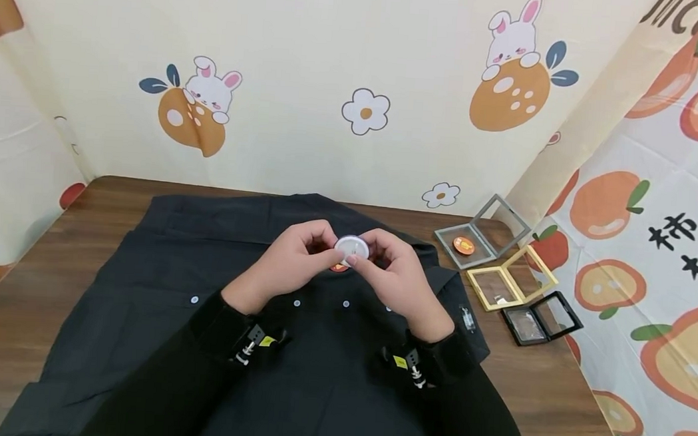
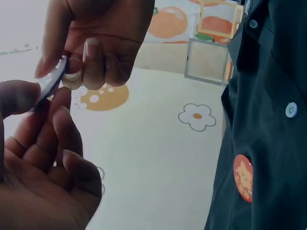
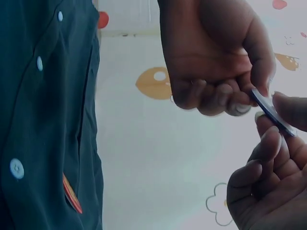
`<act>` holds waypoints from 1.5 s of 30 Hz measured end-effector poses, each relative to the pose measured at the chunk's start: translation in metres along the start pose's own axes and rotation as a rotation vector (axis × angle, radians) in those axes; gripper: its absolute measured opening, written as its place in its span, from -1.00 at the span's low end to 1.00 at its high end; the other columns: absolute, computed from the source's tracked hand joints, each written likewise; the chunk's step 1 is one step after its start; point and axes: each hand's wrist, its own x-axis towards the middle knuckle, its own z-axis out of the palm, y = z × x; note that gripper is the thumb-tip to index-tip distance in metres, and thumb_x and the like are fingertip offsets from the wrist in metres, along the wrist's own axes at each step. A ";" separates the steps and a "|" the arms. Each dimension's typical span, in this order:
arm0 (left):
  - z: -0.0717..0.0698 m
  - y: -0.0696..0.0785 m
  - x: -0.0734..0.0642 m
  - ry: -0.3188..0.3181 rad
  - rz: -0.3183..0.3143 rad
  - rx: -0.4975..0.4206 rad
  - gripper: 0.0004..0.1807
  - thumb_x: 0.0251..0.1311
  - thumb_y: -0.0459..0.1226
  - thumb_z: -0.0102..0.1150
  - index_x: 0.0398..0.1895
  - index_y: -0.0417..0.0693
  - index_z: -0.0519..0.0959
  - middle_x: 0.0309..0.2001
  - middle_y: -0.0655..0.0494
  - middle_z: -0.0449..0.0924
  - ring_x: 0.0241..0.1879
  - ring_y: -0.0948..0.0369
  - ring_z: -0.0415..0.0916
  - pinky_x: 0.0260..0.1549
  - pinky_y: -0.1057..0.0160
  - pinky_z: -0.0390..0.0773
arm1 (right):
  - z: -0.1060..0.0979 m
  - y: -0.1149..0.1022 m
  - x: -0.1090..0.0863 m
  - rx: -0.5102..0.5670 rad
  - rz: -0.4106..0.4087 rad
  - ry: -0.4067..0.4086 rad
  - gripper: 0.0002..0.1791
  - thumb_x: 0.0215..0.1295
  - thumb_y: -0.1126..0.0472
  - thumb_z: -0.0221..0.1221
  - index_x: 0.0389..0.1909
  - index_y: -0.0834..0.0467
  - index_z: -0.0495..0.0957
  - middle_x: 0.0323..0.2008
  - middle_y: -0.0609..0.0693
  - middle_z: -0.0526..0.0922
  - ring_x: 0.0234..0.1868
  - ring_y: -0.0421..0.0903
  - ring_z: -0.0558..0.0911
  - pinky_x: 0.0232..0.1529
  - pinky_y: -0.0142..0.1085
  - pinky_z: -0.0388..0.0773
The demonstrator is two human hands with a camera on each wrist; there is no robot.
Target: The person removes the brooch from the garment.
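Note:
Both hands hold a round pin badge [image 1: 352, 246] above a dark shirt [image 1: 134, 291], its whitish back turned up toward the head camera. My left hand [image 1: 292, 261] pinches the badge's left edge between thumb and fingers. On the opposite edge, my right hand [image 1: 402, 274] pinches it the same way. The left wrist view shows the badge [image 2: 52, 84] nearly edge-on between the fingertips. Another badge, red with a yellow-orange figure [image 2: 243, 178], sits on the shirt front; in the head view the hands mostly cover it.
Three small hinged cases stand unfolded at the right on the wooden table [image 1: 559, 404]: a grey one [image 1: 444, 236] holding an orange badge [image 1: 464, 246], a yellow one [image 1: 519, 286] and a black one [image 1: 536, 315]. A small shiny piece [image 1: 467, 318] lies on the shirt. Printed cloth hangs behind.

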 end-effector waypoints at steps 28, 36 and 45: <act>0.000 0.013 0.001 -0.012 0.113 0.019 -0.86 0.32 -0.43 0.30 -0.40 -0.06 0.64 -0.39 0.12 0.57 -0.44 0.09 0.45 -0.47 0.15 0.47 | 0.001 -0.008 0.000 0.131 0.031 0.024 -0.87 0.48 0.44 0.14 -0.05 0.36 0.59 -0.31 0.09 0.59 -0.44 -0.04 0.50 -0.39 -0.25 0.51; -0.003 0.014 0.002 -0.018 0.091 0.011 -0.86 0.34 -0.41 0.27 -0.40 -0.06 0.64 -0.41 0.09 0.55 -0.44 0.04 0.44 -0.47 0.18 0.45 | 0.003 -0.009 -0.001 0.128 0.024 0.015 -0.87 0.48 0.43 0.14 -0.03 0.34 0.58 -0.31 0.10 0.58 -0.43 -0.02 0.51 -0.38 -0.22 0.54; -0.007 0.012 -0.005 -0.007 0.021 0.088 -0.95 0.33 -0.33 0.33 -0.32 -0.06 0.67 -0.38 0.11 0.59 -0.42 0.10 0.46 -0.44 0.10 0.48 | 0.007 -0.005 -0.006 0.063 0.052 -0.004 -0.85 0.50 0.38 0.16 0.00 0.29 0.59 -0.34 0.10 0.60 -0.43 0.00 0.52 -0.39 -0.27 0.52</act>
